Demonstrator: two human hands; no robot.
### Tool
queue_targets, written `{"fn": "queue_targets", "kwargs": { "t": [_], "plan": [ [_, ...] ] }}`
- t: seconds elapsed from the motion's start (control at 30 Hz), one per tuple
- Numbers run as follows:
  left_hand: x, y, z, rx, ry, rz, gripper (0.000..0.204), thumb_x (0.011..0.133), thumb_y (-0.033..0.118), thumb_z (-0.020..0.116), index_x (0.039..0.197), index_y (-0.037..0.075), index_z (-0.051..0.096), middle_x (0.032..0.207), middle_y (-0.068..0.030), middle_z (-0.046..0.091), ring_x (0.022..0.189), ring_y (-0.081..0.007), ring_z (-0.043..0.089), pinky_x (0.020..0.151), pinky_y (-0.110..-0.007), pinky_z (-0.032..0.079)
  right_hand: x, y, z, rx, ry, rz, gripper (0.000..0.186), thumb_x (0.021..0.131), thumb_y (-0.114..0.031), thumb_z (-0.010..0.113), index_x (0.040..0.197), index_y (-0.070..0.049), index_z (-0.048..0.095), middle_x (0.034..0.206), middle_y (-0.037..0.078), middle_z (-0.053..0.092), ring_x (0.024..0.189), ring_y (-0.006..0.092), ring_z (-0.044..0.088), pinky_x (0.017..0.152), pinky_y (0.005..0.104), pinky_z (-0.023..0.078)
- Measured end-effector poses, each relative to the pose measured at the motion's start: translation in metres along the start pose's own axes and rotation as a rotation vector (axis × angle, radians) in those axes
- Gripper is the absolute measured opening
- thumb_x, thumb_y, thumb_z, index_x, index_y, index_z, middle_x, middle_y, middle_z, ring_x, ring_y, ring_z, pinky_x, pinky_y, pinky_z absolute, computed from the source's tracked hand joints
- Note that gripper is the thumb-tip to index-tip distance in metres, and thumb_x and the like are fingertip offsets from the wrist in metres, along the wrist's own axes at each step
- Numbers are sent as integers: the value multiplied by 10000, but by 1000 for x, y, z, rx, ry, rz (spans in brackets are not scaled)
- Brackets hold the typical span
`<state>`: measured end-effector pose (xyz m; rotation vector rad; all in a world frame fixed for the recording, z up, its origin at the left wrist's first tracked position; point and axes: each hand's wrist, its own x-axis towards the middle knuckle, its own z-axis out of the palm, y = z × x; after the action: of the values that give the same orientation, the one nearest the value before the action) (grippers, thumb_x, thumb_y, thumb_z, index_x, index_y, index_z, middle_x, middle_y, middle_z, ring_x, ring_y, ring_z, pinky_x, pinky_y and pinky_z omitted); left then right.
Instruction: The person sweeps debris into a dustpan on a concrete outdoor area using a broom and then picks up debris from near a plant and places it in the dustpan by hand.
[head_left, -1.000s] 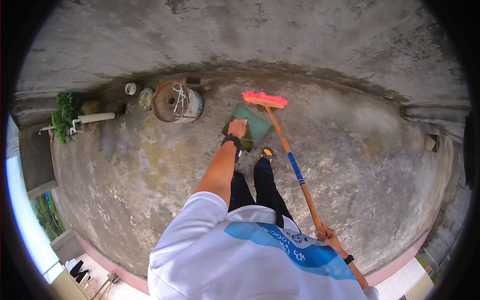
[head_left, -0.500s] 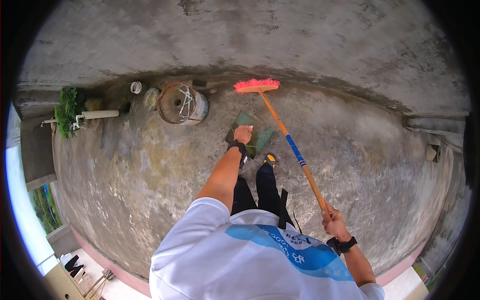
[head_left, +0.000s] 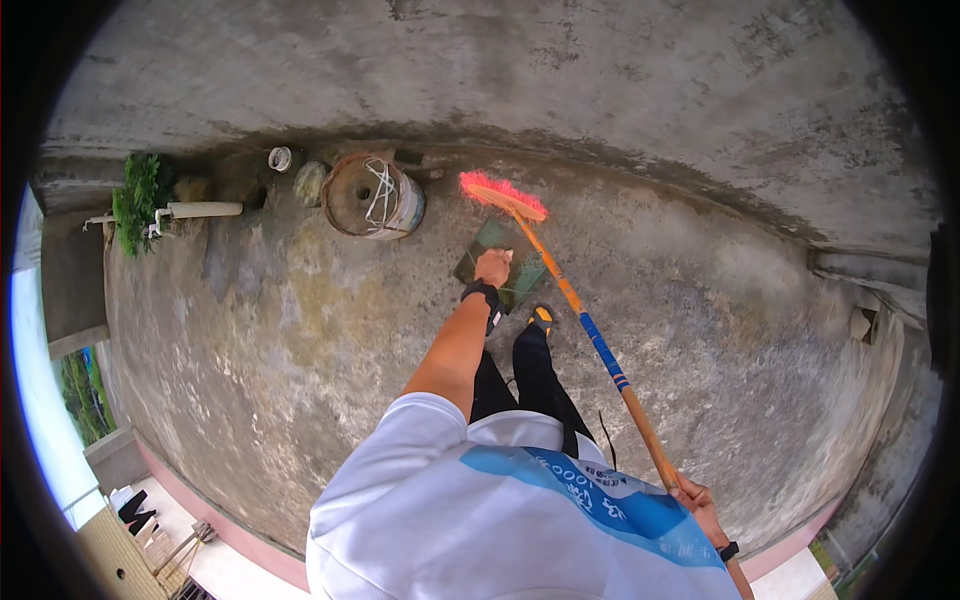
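Observation:
My right hand (head_left: 698,503), at the lower right, is closed round the wooden handle of a push broom (head_left: 603,345). The handle has a blue band and slants up to a head with pink bristles, which is tilted near the foot of the wall. My left hand (head_left: 493,266) is stretched forward with its fingers curled closed. Behind and below it shows a flat, square, dull green piece (head_left: 526,278), partly covered by the hand. What the left fingers grip is hidden; whether they hold the green piece I cannot tell.
A round, rusty-rimmed bucket (head_left: 405,215) with a white cord stands at the far left of the green piece. A stone (head_left: 310,184), a small white container (head_left: 280,159), a pale pipe (head_left: 205,209) and a green plant (head_left: 136,205) lie further left. A concrete wall (head_left: 600,80) runs behind.
My right hand has drawn down and right with the broom handle. The broom head has come nearer and tilted, its right end lower. My left hand stays closed over the green piece.

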<state>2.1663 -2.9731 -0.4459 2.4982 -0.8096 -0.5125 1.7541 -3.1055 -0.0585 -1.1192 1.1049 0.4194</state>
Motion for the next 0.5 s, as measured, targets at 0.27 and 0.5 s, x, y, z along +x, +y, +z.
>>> {"fn": "queue_targets", "kwargs": {
  "t": [0.27,0.5],
  "plan": [
    [-4,13,-12,39,-163,-102,307,834,267,363,783,49,574,846,-140,571,786,-317,528,701,-389,434,100,-44,10,67,56,299,325,845,-121,434,1167,-160,416,503,-20,366,344,47,262,295,195,196],
    [-5,-8,7,7,97,-89,247,783,280,459,776,89,615,770,-164,568,707,-326,548,656,-391,437,0,5,11,168,26,290,392,821,-110,480,1189,-14,384,550,-44,405,457,51,369,415,164,312]
  ]
}}
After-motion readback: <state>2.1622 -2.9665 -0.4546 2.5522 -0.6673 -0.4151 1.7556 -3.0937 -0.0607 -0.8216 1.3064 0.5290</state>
